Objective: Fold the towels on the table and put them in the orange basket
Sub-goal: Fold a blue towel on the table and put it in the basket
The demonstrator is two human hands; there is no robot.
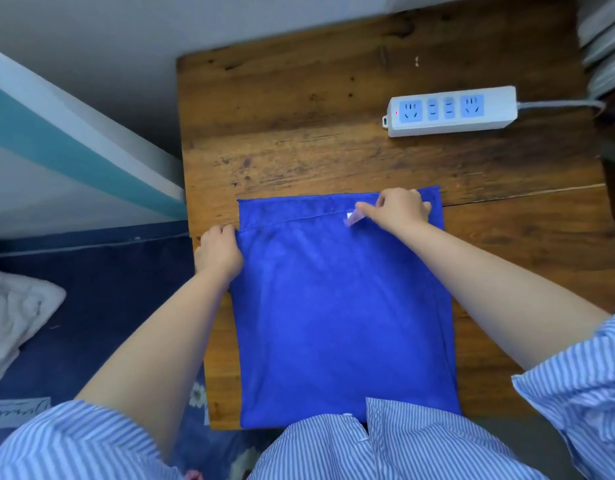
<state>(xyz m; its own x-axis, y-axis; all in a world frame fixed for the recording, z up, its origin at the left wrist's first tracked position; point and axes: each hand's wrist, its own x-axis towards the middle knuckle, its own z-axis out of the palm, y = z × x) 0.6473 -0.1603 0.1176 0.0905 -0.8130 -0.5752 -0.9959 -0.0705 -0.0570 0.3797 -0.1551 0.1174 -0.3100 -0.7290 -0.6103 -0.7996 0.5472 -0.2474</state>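
Note:
A bright blue towel (pixel 340 306) lies flat on the wooden table (pixel 299 133), folded over so its upper layer's hem sits just short of the far edge. My left hand (pixel 218 252) pinches the upper layer's far left corner at the towel's left side. My right hand (pixel 401 206) grips the far right part of the hem, next to a small white label (pixel 353 218). The towel's near edge is hidden under my striped shirt. No orange basket is in view.
A white power strip (pixel 451 110) with a grey cable lies on the table's far right. Stacked grey items (pixel 604 46) stand at the top right corner. Left of the table is a bed with dark blue bedding (pixel 108 306) and a white pillow (pixel 15 317).

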